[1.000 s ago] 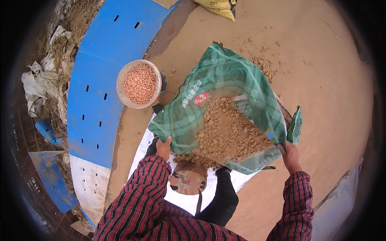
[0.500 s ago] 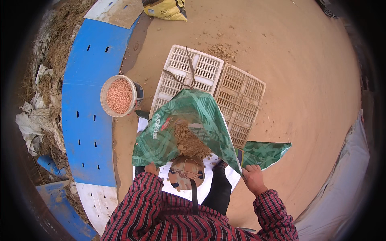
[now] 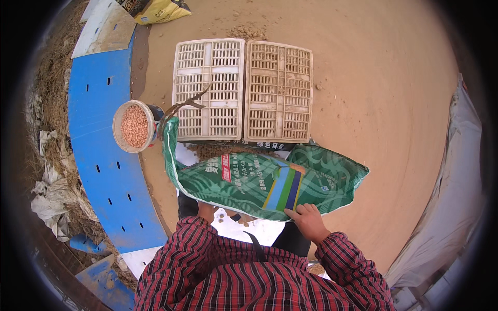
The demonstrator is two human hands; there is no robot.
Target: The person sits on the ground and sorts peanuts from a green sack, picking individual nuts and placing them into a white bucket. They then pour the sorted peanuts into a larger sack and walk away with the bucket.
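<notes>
A green woven sack (image 3: 244,181) with a coloured striped panel stretches across in front of my body. My right hand (image 3: 309,223) pinches its near edge by the striped panel, thumb and finger closed on the cloth. My left hand (image 3: 206,211) is at the near edge on the left, closed on the sack, its fingers mostly hidden beneath it. Brown soil clods (image 3: 210,151) show past the sack's far side, and a few more lie on the white sheet (image 3: 264,231) under it. The cap-shaped camouflage seat is hidden.
Two upturned plastic crates, one white (image 3: 207,122) and one dirtier (image 3: 251,93), stand beyond the sack. A forked branch (image 3: 179,106) leans at the left crate. Left of it stands a bucket (image 3: 118,132) of pinkish kernels (image 3: 135,127), beside a blue slotted panel (image 3: 101,135). A yellow bag (image 3: 163,11) lies farther off.
The sack has dropped from a raised, tented shape to lie flatter and wider, covering most of the soil. My right hand has shifted slightly left. The view has swung, squaring up the crates.
</notes>
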